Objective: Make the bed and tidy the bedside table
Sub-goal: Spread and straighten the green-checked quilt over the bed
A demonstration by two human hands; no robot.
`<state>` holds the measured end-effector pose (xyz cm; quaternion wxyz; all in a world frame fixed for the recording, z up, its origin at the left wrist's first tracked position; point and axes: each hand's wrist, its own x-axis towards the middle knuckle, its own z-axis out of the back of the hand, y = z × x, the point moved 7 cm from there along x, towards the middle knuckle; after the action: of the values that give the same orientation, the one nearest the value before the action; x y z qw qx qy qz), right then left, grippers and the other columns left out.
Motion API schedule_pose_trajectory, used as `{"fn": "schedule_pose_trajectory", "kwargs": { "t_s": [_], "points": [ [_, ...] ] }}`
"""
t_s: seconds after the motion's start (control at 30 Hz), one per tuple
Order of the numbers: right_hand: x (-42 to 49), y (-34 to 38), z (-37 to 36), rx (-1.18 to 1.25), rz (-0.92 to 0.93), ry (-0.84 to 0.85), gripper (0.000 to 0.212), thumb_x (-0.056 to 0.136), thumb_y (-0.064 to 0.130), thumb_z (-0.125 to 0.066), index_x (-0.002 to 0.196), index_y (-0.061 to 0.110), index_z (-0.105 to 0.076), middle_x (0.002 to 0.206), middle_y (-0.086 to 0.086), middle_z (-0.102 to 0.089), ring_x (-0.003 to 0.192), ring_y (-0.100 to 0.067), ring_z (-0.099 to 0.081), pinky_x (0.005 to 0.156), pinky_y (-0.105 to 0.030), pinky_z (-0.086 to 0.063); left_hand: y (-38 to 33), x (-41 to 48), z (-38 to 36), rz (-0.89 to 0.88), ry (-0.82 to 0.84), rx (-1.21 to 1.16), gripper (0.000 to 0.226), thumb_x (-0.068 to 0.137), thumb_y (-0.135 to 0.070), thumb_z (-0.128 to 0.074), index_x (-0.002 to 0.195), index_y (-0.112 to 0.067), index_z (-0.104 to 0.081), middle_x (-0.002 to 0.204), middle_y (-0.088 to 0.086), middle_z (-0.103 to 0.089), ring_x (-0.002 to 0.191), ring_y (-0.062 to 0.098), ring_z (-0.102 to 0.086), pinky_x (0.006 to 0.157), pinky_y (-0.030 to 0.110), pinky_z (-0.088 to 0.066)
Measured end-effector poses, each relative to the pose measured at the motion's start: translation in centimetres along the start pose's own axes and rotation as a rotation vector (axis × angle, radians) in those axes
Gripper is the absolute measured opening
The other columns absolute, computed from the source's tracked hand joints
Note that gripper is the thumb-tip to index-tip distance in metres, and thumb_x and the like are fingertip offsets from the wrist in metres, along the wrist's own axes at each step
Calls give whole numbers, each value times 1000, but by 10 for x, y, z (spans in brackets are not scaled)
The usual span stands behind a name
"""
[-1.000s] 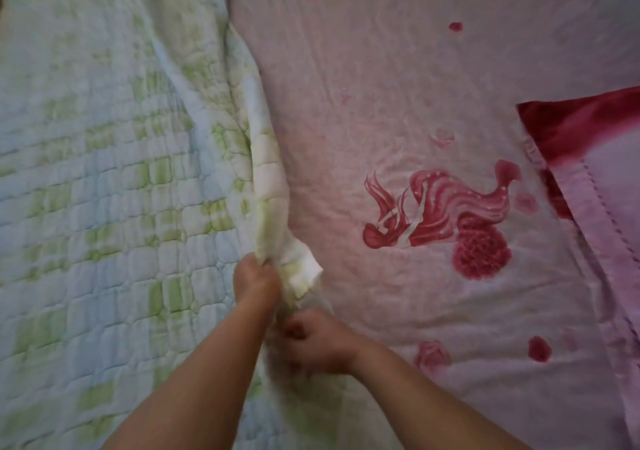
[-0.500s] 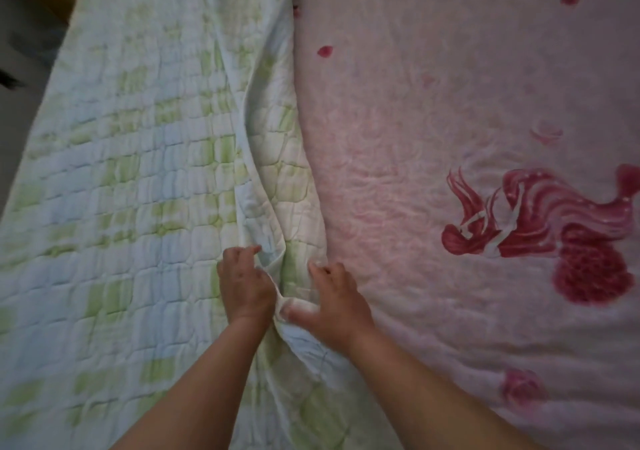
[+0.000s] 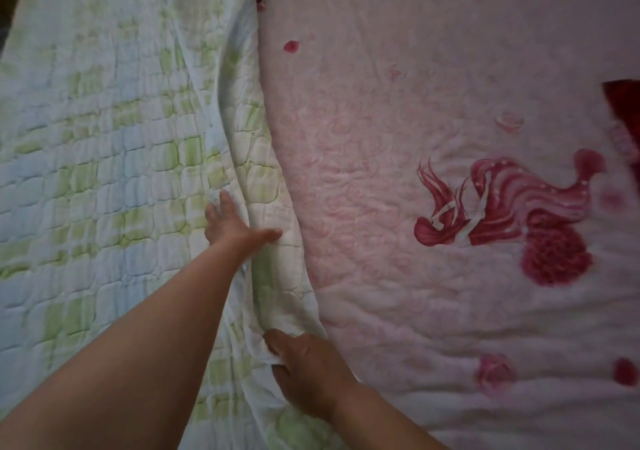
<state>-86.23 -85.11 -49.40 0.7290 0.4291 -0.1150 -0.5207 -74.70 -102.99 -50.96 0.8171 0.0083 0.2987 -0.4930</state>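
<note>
A quilted blanket in pale blue and green checks covers the left half of the bed. Its edge forms a raised fold running down the middle, beside a pink sheet printed with a red mermaid. My left hand lies flat on the fold with fingers straight and the thumb spread to the right. My right hand is lower down, nearer to me, and grips the blanket's edge with thumb and curled fingers.
A dark red pillow corner shows at the right edge. A strip of dark floor or wall shows at the top left corner beyond the blanket.
My left hand has slid forward along the fold and flattened out. My right hand has drawn back toward me, holding the blanket edge. The view has shifted slightly left.
</note>
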Motion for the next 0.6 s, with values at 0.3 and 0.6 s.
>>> {"fn": "schedule_pose_trajectory", "kwargs": {
  "t_s": [0.3,0.6],
  "points": [
    [-52,-27,37,-40,-1,206,55,79,37,-66,126,21,-41,116,-15,-61,102,-34,-59,73,-31,-36,-44,-20,33,5,-307,-235,36,79,-8,-42,111,-6,-57,116,19,-61,109,36,-57,98,44,-48],
    [-156,-91,113,-75,-118,47,54,78,41,-58,127,24,-44,114,-10,-64,104,-33,-59,84,-35,-41,-216,-116,-13,-366,-140,-676,31,69,-2,-33,77,-17,-59,70,-2,-53,74,20,-54,64,31,-45]
  ]
}}
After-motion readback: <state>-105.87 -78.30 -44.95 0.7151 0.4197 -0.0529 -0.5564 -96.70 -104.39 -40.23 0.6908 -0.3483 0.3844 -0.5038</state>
